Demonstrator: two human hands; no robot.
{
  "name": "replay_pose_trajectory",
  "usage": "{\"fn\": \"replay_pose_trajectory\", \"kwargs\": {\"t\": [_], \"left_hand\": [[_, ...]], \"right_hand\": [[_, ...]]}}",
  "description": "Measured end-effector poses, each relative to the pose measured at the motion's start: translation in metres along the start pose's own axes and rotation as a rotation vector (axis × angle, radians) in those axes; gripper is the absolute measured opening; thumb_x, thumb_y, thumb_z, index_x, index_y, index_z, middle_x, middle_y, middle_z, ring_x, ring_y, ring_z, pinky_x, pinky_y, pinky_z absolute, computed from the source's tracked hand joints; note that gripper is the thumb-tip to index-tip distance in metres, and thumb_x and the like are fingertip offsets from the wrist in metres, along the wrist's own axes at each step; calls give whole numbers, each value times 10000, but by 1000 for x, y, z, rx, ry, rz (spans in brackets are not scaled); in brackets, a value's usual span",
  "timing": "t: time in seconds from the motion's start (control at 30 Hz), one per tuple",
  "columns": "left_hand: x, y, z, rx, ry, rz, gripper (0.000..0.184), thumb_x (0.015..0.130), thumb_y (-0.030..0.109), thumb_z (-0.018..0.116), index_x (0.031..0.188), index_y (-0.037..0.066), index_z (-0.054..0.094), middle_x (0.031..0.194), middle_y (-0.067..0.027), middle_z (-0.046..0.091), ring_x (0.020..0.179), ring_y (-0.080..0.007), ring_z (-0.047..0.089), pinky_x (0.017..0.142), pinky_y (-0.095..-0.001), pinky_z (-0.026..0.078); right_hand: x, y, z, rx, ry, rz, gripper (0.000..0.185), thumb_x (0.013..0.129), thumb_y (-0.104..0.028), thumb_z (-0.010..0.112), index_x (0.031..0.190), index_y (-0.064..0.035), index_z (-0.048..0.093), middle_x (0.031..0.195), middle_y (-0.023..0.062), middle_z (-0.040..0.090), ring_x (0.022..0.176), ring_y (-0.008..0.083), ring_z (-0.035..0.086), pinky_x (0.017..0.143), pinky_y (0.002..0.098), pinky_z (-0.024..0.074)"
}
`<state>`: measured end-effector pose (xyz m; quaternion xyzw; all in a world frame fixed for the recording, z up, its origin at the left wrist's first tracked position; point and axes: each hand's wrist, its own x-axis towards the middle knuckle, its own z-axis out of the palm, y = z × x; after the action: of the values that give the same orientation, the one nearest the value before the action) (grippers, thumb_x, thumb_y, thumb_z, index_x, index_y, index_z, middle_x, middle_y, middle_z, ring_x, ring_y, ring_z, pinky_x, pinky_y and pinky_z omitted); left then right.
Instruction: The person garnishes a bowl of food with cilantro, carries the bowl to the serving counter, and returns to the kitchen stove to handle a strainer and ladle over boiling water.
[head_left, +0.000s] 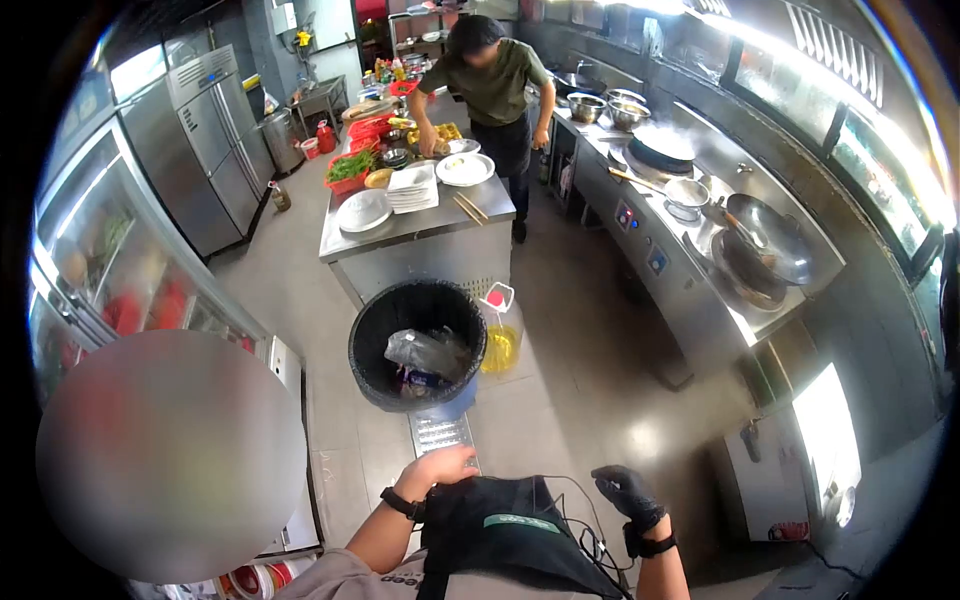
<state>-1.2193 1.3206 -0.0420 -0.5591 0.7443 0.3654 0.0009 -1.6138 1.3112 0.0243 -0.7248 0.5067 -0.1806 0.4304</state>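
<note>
My left hand, bare with a black band at the wrist, is beside the upper edge of the black apron. Its fingers are loosely bent and I see nothing in them. In a black glove, my right hand hangs in the air right of the apron, fingers loosely apart and holding nothing visible. Thin cables run down between the apron and the right wrist. Ahead of my hands stands a trash bin with a black liner and crumpled plastic inside. A jug of yellow oil stands beside it.
Beyond the bin is a steel worktable with stacked white plates, chopsticks and a red basket of greens. Another person works behind it. Stoves with a wok line the right; refrigerators line the left.
</note>
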Motion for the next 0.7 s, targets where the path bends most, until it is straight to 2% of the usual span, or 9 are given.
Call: {"fn": "replay_pose_trajectory", "kwargs": {"t": [0.07, 0.13, 0.2, 0.33, 0.4, 0.53, 0.57, 0.6, 0.7], "left_hand": [[40, -8, -3, -56, 52, 103, 426, 864, 352, 588, 1128, 18, 555, 1110, -215, 584, 1074, -374, 542, 894, -435, 451], [78, 2, -29, -60, -6, 12, 430, 857, 350, 595, 1134, 22, 568, 1112, -209, 587, 1065, -372, 549, 902, -425, 451], [115, 15, -59, -73, -22, -50, 434, 854, 345, 598, 1146, 26, 569, 1132, -209, 586, 1078, -366, 546, 912, -418, 447], [197, 21, -107, -60, -66, -86, 432, 849, 339, 602, 1149, 30, 570, 1151, -210, 583, 1093, -359, 543, 919, -412, 444], [239, 22, -128, -50, -86, -48, 437, 848, 338, 603, 1152, 26, 568, 1173, -212, 577, 1112, -353, 537, 931, -412, 437], [344, 9, -173, -93, -124, 59, 375, 843, 307, 606, 1048, -6, 585, 1046, -224, 617, 1011, -384, 578, 850, -459, 469], [369, 5, -191, -50, -177, 81, 376, 825, 294, 619, 1040, -14, 590, 1045, -233, 614, 1008, -386, 579, 855, -457, 470], [406, -10, -191, -4, -111, 140, 389, 809, 279, 629, 1054, -20, 589, 1037, -231, 615, 1001, -387, 578, 858, -460, 472], [482, -11, -236, -32, 1, 189, 403, 802, 261, 632, 1088, -18, 573, 1028, -215, 610, 986, -383, 581, 857, -458, 480]], "right_hand": [[42, 6, -31, -51, -24, 19, 255, 872, -216, 613, 1066, -56, 658, 1055, 151, 658, 977, 281, 635, 835, 344, 500], [77, 7, -54, -23, -50, -47, 210, 859, -157, 627, 1037, -52, 665, 1041, 152, 664, 934, 250, 642, 797, 344, 505], [116, 20, -69, -97, -71, -140, 242, 869, -186, 615, 1065, -49, 651, 1055, 150, 658, 950, 268, 637, 809, 353, 501], [199, 30, -105, -76, -144, -122, 261, 879, -209, 600, 1089, -60, 643, 1071, 139, 655, 961, 276, 633, 822, 356, 498], [239, 30, -129, -51, -100, -83, 254, 876, -197, 607, 1082, -53, 646, 1059, 141, 656, 957, 274, 630, 821, 347, 494], [317, 17, -191, -4, 38, -41, 211, 869, -125, 618, 1045, -15, 654, 1012, 120, 667, 925, 209, 623, 809, 315, 481], [337, 31, -201, 101, 42, 59, 215, 872, -111, 619, 1062, -15, 649, 1019, 105, 665, 937, 183, 614, 825, 303, 475], [359, 46, -213, 205, 56, 171, 221, 875, -97, 620, 1078, -15, 644, 1027, 91, 662, 948, 158, 604, 841, 291, 470], [416, 80, -250, 172, 134, 150, 188, 881, -90, 607, 1040, 0, 655, 970, 65, 672, 899, 136, 597, 824, 281, 467]]}}
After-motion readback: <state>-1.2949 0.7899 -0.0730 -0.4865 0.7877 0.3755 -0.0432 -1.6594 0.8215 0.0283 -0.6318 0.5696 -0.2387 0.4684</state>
